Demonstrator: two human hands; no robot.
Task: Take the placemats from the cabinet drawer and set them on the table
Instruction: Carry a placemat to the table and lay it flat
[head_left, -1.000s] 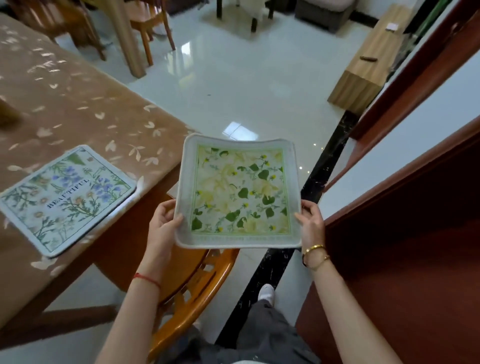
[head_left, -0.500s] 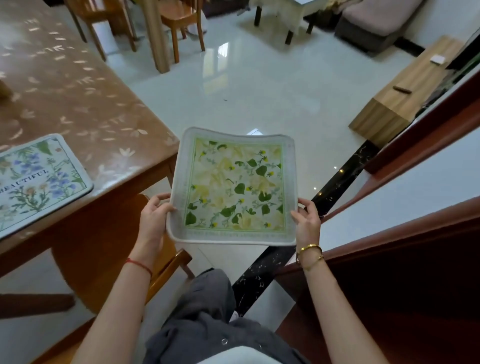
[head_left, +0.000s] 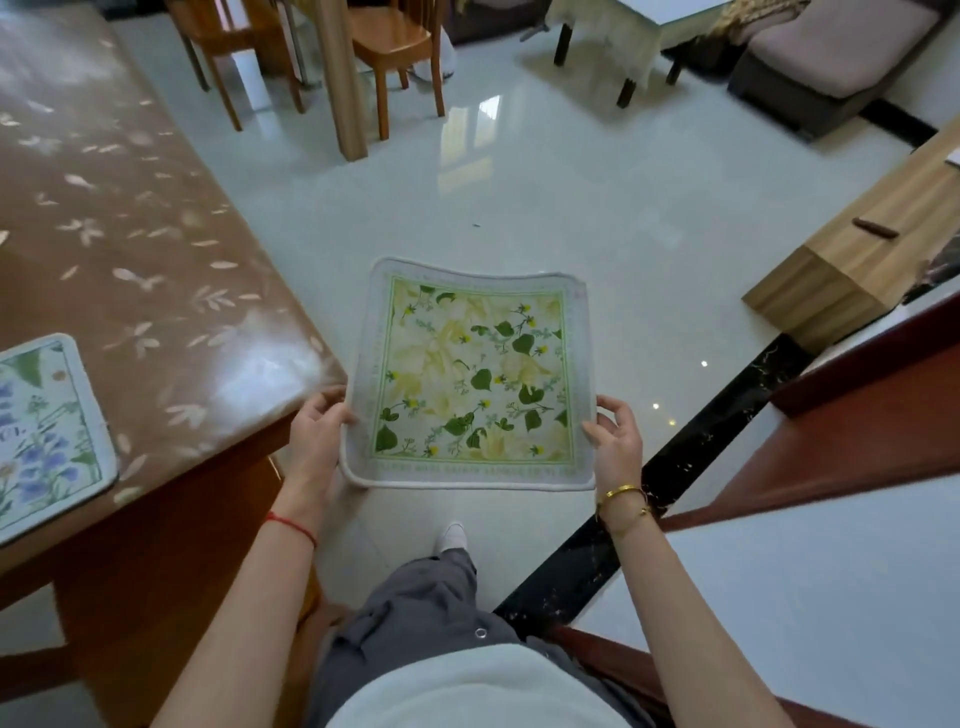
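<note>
Counting two: green placemat (head_left: 470, 374) in left hand (head_left: 318, 434), right hand (head_left: 617, 441); blue placemat (head_left: 47, 436), table (head_left: 156, 260).

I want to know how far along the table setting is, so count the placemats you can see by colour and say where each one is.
Green-and-yellow placemat: 1, held in the air beside the table, left hand and right hand each gripping a side edge.
Blue-flowered placemat: 1, lying flat on the table, partly cut off by the picture's edge.
Total: 2
</note>
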